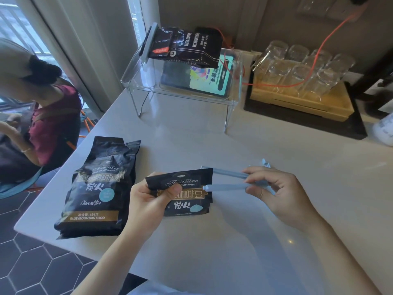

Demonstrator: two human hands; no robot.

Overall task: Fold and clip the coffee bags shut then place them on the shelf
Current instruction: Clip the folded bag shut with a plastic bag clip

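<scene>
Near the middle of the white table (234, 231), the left hand (146, 201) pinches the folded top of a small black foil coffee bag (187, 196), thumb pressed on its front. The right hand (282, 192) grips a long pale-blue plastic clip (229, 182), its two arms spread around the bag's right edge. A larger black coffee bag (97, 188) stands to the left, and another, clipped, lies on the clear acrylic shelf (180, 86) at the far side.

My folded coffee bag (187, 191) is black with gold banding and a pale blue dot, its clip (228, 180) light blue, the desk (212, 141) pale grey, the floor (32, 262) dark hexagon tile.
</scene>
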